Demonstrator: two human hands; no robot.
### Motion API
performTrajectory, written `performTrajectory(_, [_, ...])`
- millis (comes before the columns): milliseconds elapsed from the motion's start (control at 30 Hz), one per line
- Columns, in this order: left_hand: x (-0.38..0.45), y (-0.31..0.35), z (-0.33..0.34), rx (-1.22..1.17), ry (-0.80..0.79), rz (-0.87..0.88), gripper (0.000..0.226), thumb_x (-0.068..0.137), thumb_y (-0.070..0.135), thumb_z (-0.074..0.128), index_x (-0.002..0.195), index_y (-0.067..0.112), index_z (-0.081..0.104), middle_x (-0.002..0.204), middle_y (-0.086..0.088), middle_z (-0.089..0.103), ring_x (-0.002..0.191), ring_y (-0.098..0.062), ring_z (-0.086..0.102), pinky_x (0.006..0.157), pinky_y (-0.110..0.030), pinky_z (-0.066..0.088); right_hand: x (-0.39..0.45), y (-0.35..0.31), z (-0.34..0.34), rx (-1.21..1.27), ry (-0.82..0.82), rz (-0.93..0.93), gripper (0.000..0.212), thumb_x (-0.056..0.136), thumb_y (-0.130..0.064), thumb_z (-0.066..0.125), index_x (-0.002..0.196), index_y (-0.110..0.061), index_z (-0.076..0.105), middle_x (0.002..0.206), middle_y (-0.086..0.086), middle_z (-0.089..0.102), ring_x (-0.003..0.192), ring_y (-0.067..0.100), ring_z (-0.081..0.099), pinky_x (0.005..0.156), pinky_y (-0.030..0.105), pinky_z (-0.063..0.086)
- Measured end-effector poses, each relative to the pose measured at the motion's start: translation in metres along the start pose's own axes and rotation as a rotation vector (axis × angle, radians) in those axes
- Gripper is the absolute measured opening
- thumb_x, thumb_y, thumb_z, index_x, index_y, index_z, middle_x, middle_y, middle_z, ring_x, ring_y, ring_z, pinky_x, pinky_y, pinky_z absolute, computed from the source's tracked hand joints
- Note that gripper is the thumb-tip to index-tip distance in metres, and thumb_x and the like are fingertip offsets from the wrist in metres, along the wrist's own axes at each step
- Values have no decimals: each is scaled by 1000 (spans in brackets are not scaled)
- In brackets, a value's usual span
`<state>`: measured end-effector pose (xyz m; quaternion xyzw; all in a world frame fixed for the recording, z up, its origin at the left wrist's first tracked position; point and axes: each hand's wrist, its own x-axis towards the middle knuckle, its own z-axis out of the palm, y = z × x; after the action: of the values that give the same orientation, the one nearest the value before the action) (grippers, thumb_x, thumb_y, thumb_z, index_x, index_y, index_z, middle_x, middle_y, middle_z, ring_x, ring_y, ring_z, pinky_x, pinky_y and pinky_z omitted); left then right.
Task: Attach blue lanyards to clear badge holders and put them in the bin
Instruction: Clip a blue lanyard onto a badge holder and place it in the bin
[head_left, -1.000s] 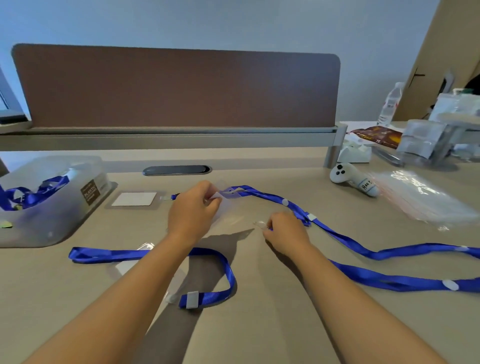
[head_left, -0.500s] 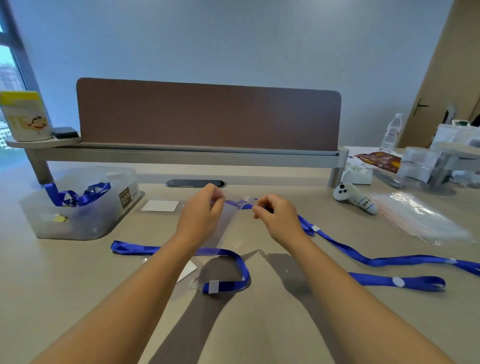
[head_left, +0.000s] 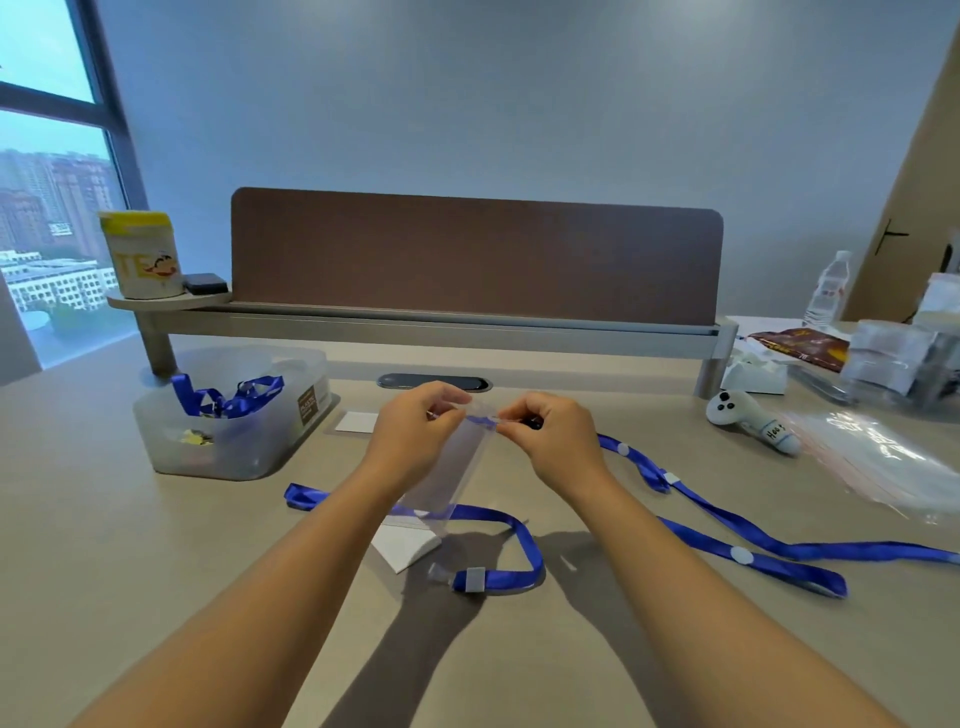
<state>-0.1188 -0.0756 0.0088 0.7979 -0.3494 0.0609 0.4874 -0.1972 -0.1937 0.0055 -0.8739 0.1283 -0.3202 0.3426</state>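
My left hand (head_left: 415, 431) pinches the top edge of a clear badge holder (head_left: 447, 467), which hangs tilted above the desk. My right hand (head_left: 556, 436) pinches the clip end of a blue lanyard (head_left: 717, 519) right at the holder's top. That lanyard trails away to the right across the desk. A second blue lanyard (head_left: 498, 519) lies looped on the desk under my arms, beside a white card (head_left: 405, 543). The translucent bin (head_left: 228, 410) stands at the left and holds blue lanyards.
A brown divider panel (head_left: 472, 254) on a rail crosses the back of the desk. A white controller (head_left: 753, 421) and a stack of clear sleeves (head_left: 883, 457) lie at the right, with a water bottle (head_left: 828, 291) and packages behind. A small white card (head_left: 358, 422) lies near the bin.
Both hands have lifted off the desk and come together, bringing the badge holder and the lanyard clip up. The camera has tilted upward.
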Motion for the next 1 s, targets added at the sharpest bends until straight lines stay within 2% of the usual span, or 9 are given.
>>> performTrajectory(167, [-4,-3,-3,3,10,-3,23,88,14,48,109,10,57,111,-15,62,89,-14,50,67,-19,42,0,-4,6,-35,-44,-35,18,85,-14,61,97,-3,69,99,16,68,84,22,58,80,37,53])
performTrajectory(333, [-3,-9,-6,1,15,-16,24,88,14,50,110,9,57,111,-15,63,89,-15,51,77,-26,43,1,-3,12,-90,-80,-54,19,85,-15,60,98,-4,68,101,14,68,82,14,53,78,32,51])
performTrajectory(533, [-4,-12,-5,8,2,0,26,87,13,51,113,11,56,106,-15,64,86,-17,52,77,-27,44,4,-4,19,-104,-23,-49,19,87,-16,58,97,-2,65,99,15,67,80,14,51,72,27,46])
performTrajectory(667, [-6,-13,-3,54,-20,-5,34,85,14,53,119,10,52,112,-16,64,92,-19,55,82,-27,44,4,-5,24,-128,-59,40,22,88,-26,55,91,-4,61,83,10,58,75,15,50,62,24,42])
performTrajectory(733, [-7,-14,-3,72,-6,-9,32,85,15,54,116,8,54,113,-15,64,97,-22,58,82,-27,43,4,-4,24,-156,-66,73,20,88,-29,55,81,-10,54,73,3,51,67,14,47,53,18,34])
performTrajectory(800, [-7,-15,-4,73,22,-11,27,85,15,55,110,8,59,110,-14,66,92,-19,58,80,-26,43,4,-4,24,-163,-50,99,24,88,-30,56,73,-15,45,63,-3,43,58,9,41,50,15,30])
performTrajectory(900, [-4,-16,-3,67,33,-24,22,85,15,55,104,8,63,106,-13,68,84,-13,53,75,-26,41,4,-6,25,-117,-77,115,36,88,-28,56,60,-25,33,62,-6,40,64,15,48,53,16,34])
performTrajectory(1000, [-3,-15,-3,50,-12,-16,24,85,14,54,107,8,62,111,-14,66,89,-12,51,78,-25,41,4,-8,25,17,-141,148,33,86,-26,58,61,-24,37,75,5,51,78,26,57,64,26,44])
